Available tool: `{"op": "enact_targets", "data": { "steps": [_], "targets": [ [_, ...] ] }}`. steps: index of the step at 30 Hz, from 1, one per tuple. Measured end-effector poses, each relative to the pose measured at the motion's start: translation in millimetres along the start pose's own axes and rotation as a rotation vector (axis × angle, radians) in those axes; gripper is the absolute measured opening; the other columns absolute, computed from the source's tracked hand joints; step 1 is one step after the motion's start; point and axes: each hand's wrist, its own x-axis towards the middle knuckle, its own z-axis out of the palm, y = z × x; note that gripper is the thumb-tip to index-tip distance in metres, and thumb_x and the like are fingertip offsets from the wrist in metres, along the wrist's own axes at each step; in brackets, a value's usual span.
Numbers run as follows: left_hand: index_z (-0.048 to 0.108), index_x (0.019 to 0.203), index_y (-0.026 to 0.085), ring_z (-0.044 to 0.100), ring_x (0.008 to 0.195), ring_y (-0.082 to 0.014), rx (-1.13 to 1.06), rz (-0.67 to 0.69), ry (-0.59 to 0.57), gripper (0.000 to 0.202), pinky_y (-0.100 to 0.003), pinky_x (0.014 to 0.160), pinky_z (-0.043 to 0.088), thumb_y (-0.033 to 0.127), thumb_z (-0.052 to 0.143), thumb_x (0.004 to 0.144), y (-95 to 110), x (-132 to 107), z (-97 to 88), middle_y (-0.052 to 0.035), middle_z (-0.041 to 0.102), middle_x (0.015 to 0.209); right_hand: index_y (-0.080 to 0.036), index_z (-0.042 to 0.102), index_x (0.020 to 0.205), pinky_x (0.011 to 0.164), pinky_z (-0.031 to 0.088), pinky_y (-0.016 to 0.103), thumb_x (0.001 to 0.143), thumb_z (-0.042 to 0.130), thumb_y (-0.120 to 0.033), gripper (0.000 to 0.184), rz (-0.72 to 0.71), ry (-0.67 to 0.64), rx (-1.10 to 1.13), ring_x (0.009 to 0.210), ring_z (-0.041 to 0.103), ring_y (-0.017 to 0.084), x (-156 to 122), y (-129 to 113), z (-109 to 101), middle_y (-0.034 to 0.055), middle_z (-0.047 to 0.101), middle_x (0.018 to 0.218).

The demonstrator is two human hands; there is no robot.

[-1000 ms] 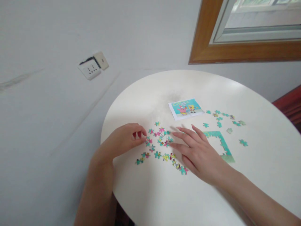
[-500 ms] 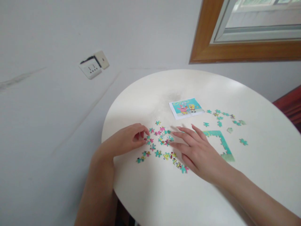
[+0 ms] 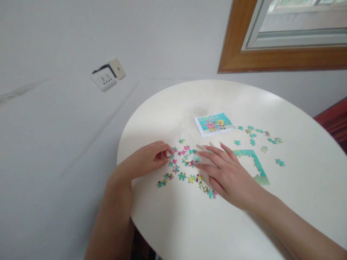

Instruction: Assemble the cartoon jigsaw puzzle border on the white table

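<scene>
On a round white table [image 3: 217, 231] lies a scatter of small colourful puzzle pieces [image 3: 187, 164]. My left hand [image 3: 148, 159] rests at the scatter's left edge, its fingertips pinched together on a piece. Flat on the table at the right of the scatter lies my right hand [image 3: 226, 173], fingers stretched out and apart, its tips touching the pieces. A joined teal corner of puzzle border [image 3: 256, 164] lies just right of that hand. A small reference picture card [image 3: 214, 124] sits farther back.
More loose teal pieces [image 3: 255, 135] lie at the back right of the table. A wall socket [image 3: 107, 76] is on the grey wall at the left. A wooden window frame [image 3: 271, 59] is above the table. Something dark red [image 3: 334, 121] stands at the right edge.
My left hand has slid slightly right into the scatter, fingertips closing on a piece. My right hand has barely moved.
</scene>
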Motion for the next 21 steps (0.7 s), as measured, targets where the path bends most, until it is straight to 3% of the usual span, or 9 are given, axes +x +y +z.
{"op": "enact_targets", "data": {
  "steps": [10,16,21],
  "targets": [
    [0.066,0.101,0.021,0.057,0.075,-0.0148,-0.042,0.007,0.049,0.020,-0.026,0.071,0.046,0.032,0.053,0.090,-0.5,-0.5,-3.6,-0.0015,0.061,0.088,-0.028,0.065,0.127,0.122,0.019,0.059,0.096,0.046,-0.016,0.038,-0.005,-0.004,0.009,0.146,0.036,0.025,0.0,0.7,-0.2,0.0038,0.056,0.146],
    [0.067,0.101,0.022,0.050,0.062,-0.0123,-0.013,0.003,-0.168,0.028,-0.024,0.060,0.038,0.044,0.067,0.084,7.4,-2.8,-4.0,0.0042,0.056,0.072,-0.028,0.065,0.127,0.121,0.019,0.059,0.097,0.044,-0.016,0.039,-0.003,-0.006,0.007,0.145,0.036,0.026,0.0,0.3,0.4,0.0036,0.056,0.146],
    [0.068,0.101,0.024,0.049,0.060,-0.0117,-0.001,0.002,-0.184,0.023,-0.023,0.058,0.035,0.041,0.064,0.086,10.1,-0.9,-1.7,0.0053,0.055,0.069,-0.027,0.065,0.127,0.121,0.019,0.059,0.097,0.045,-0.016,0.039,-0.001,-0.014,0.021,0.145,0.037,0.026,1.3,-0.8,0.2,0.0037,0.056,0.146]
  ]
}}
